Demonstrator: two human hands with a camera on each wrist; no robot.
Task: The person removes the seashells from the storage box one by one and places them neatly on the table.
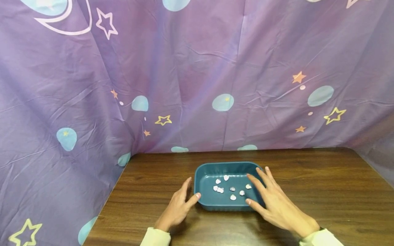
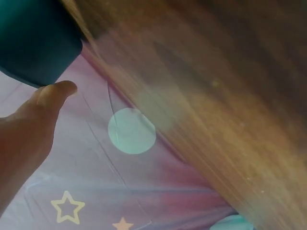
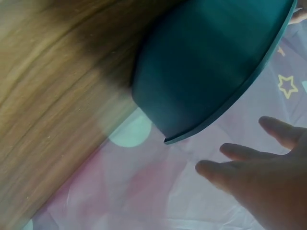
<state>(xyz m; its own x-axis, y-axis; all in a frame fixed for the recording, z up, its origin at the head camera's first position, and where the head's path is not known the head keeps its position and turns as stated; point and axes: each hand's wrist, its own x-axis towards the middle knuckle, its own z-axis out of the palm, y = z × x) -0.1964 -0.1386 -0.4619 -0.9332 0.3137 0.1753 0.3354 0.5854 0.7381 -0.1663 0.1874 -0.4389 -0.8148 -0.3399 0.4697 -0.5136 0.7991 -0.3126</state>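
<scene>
A teal rectangular plastic basin (image 1: pixel 227 207) with rounded corners stands on the table. Several small whitish lumps (image 1: pixel 233 197), perhaps shells or pebbles, lie scattered on its floor. At the basin's left side is my left hand (image 1: pixel 178 206), its fingers extended and the thumb (image 2: pixel 60 91) right at the rim. My right hand (image 1: pixel 277 201) hovers spread over the right end, thumb and fingertips overlapping the basin in the head view. In the right wrist view the fingers (image 3: pixel 216 172) point toward the basin's outer wall (image 3: pixel 206 67), with a visible gap. Neither hand grips anything.
The dark brown wooden table (image 1: pixel 323 184) extends to both sides of the basin. A purple cloth (image 1: pixel 191 78) printed with stars and blue dots hangs behind the table and along its left side. Pale sleeves (image 1: pixel 157 237) cover both wrists.
</scene>
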